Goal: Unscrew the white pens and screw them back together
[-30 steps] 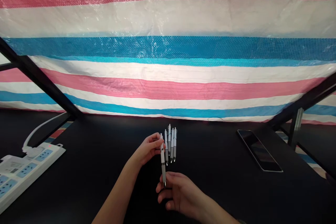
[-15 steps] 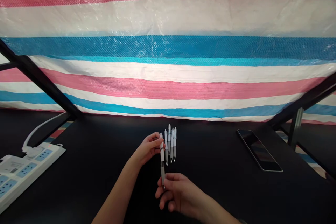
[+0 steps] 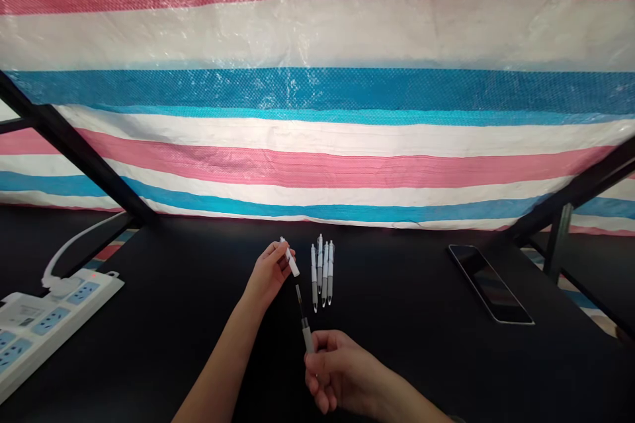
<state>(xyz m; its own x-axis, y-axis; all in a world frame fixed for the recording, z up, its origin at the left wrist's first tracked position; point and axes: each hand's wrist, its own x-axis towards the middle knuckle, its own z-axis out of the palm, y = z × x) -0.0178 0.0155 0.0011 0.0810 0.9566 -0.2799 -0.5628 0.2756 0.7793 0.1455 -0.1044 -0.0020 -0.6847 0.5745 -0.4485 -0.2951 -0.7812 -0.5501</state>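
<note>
Between the thumb and fingers of my left hand [image 3: 270, 271] is the white upper barrel [image 3: 292, 263] of a pen, tilted with its open end toward me. My right hand [image 3: 340, 367] pinches the grey grip section [image 3: 307, 337] of the same pen. A thin dark refill [image 3: 299, 301] sticks up out of that grip, its top just short of the white barrel. The two pen halves are apart. Just right of my left hand, several white-and-grey pens [image 3: 322, 271] lie side by side on the black table [image 3: 397, 344].
A white power strip [image 3: 54, 317] with a plugged-in cable lies at the left. Toward the right edge lies a dark smartphone [image 3: 491, 284]. Striped plastic sheeting [image 3: 317, 86] hangs behind the table, with a black frame bar [image 3: 84, 152] at the left.
The pen has come apart: my left hand has moved up and left with the white barrel, baring the refill. My right hand has shifted slightly, still gripping the grey part.
</note>
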